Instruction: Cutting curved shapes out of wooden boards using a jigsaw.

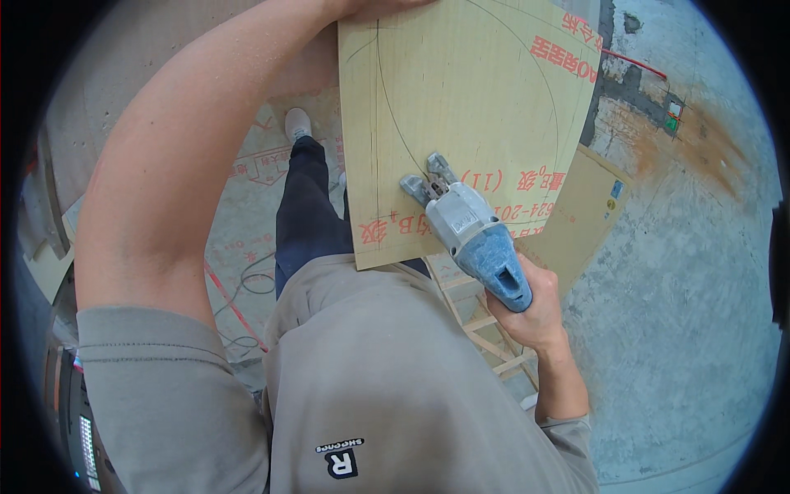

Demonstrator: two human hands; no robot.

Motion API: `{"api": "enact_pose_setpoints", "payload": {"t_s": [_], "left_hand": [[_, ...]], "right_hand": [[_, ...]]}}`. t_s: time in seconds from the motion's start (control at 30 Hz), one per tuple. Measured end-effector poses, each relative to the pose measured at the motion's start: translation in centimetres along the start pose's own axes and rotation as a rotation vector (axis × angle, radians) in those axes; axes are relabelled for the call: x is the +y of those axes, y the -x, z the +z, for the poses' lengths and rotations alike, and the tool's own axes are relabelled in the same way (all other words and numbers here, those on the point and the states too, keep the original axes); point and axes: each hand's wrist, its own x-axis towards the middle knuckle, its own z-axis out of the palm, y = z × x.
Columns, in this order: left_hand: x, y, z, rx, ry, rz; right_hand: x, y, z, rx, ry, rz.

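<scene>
My right hand (532, 309) is wrapped round the handle of a jigsaw (465, 218) with a blue body and a grey metal front. Its forked metal shoe rests on a pale yellow wooden board (469, 107), right at a curved pencil line. The board carries red print and several drawn lines, among them a large arc. Its near edge lies close to my waist. At the top of the picture, my left hand (383, 6) is at the board's far left corner. Most of that hand is cut off, so its fingers do not show.
Under the board at the right lies another brown panel (572, 222). A wooden ladder-like frame (494, 333) stands below the jigsaw. A cable (257, 284) loops over the floor at the left, near a red strip (230, 305). A green-and-white wall or floor box (674, 115) sits far right.
</scene>
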Motion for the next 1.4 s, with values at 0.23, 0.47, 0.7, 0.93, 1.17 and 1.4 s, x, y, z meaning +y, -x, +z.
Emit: {"api": "enact_pose_setpoints", "payload": {"t_s": [0.23, 0.47, 0.7, 0.93, 1.17, 1.4], "left_hand": [[-0.2, -0.2, 1.8, 0.226, 0.180, 0.081], [-0.6, 0.2, 0.7, -0.018, 0.279, 0.116], [-2.3, 0.9, -0.1, -0.043, 0.514, 0.206], [0.3, 0.1, 1.3, 0.060, 0.113, 0.003], [0.2, 0.0, 0.4, 0.029, 0.090, 0.000], [0.1, 0.0, 1.0, 0.057, 0.081, 0.008]], "right_hand": [[0.7, 0.6, 0.3, 0.002, 0.007, 0.008], [0.4, 0.3, 0.4, 0.004, -0.026, 0.003], [-0.1, 0.0, 0.5, 0.010, -0.050, 0.002], [-0.3, -0.3, 0.8, 0.009, -0.062, 0.005], [-0.8, -0.3, 0.6, 0.012, -0.077, 0.011], [-0.9, -0.3, 0.7, 0.020, -0.073, 0.018]]}}
